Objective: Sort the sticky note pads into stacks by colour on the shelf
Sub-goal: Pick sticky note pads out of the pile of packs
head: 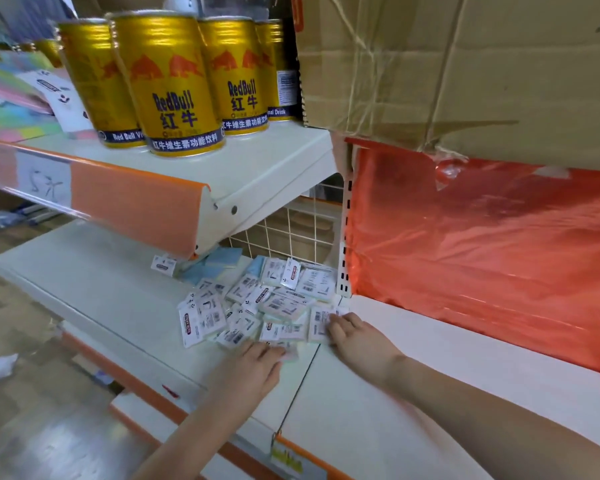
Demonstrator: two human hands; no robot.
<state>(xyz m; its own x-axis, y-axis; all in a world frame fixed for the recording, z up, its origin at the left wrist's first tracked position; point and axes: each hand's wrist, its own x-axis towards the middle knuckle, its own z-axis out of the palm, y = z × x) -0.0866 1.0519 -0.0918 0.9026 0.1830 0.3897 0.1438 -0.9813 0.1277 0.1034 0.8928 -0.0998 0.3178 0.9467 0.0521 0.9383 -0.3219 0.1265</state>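
Observation:
A loose heap of several wrapped sticky note pads (264, 299) lies label-side up on the white lower shelf (94, 278), close to the wire back grid. Light blue pads (219, 263) sit behind the heap under the upper shelf. My left hand (253, 367) reaches to the near edge of the heap, its fingertips on a pale pad (291, 353); how the fingers lie is blurred. My right hand (352, 332) rests flat at the heap's right edge, its fingers touching a pad (319, 323).
Several gold drink cans (174, 81) stand on the upper shelf (264, 161), with coloured paper pads (11, 109) to their left. A cardboard box (465, 71) and a red plastic sheet (482, 251) fill the right side. An orange price rail (132, 206) overhangs the lower shelf.

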